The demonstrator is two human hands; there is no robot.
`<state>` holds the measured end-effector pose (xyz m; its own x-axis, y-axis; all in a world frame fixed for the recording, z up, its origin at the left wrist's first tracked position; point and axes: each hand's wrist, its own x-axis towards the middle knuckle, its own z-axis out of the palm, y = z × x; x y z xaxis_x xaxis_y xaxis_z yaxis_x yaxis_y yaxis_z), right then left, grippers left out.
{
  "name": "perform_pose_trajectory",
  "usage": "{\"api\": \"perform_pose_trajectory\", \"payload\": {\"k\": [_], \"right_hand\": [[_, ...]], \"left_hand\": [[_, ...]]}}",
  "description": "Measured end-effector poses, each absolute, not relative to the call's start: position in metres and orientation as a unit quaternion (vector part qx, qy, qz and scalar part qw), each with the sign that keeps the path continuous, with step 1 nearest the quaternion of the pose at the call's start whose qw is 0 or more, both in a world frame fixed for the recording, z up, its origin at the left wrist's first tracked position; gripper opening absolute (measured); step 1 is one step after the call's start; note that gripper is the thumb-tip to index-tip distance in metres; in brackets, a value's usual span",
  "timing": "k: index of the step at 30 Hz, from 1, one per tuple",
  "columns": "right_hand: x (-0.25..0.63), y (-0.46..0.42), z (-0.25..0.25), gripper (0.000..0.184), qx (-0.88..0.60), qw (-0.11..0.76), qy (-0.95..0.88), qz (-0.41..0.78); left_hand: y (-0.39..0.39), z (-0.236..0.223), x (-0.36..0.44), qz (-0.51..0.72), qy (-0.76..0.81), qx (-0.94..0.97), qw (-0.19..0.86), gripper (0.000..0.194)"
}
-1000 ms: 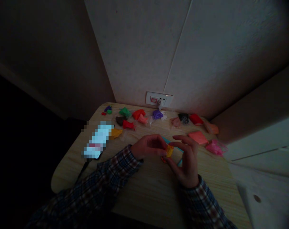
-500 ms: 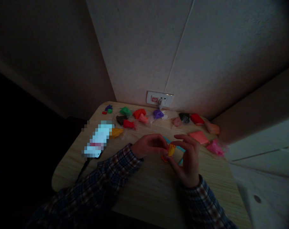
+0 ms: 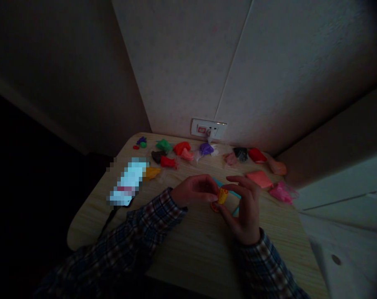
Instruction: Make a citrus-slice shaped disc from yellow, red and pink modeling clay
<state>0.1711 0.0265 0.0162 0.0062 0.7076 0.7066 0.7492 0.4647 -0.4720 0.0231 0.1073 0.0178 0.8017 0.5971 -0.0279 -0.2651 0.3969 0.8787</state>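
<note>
Small yellow piece (image 3: 223, 195) pinched between two hands

Your left fingers (image 3: 208, 195) and right fingers (image 3: 223, 204) clamp the stubby, red-flecked yellow piece above the wood-grained table (image 3: 188, 245). Beneath lie a rounded orange-red piece (image 3: 215, 207) and a teal-edged item (image 3: 233, 192), partly hidden. Beyond, you have soft, lumpy colored packets (image 3: 182, 148), some in crinkly clear plastic; a flat, pixelated phone (image 3: 129, 181) lies left.

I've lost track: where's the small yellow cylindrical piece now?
Head view, right of centre: the small yellow piece is between the left hand and right hand, near the turquoise strip.
</note>
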Motion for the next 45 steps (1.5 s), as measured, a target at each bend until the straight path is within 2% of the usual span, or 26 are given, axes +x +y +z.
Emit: {"api": "perform_pose_trajectory", "payload": {"k": [20, 45], "right_hand": [[0.171, 0.028, 0.015, 0.029, -0.501, 0.459, -0.729, -0.077], [0.172, 0.026, 0.013, 0.037, -0.482, 0.491, -0.724, 0.037]], "left_hand": [[0.099, 0.019, 0.025, 0.302, 0.191, 0.507, 0.784, 0.039], [0.104, 0.012, 0.026, 0.245, 0.177, 0.401, 0.865, 0.038]]}}
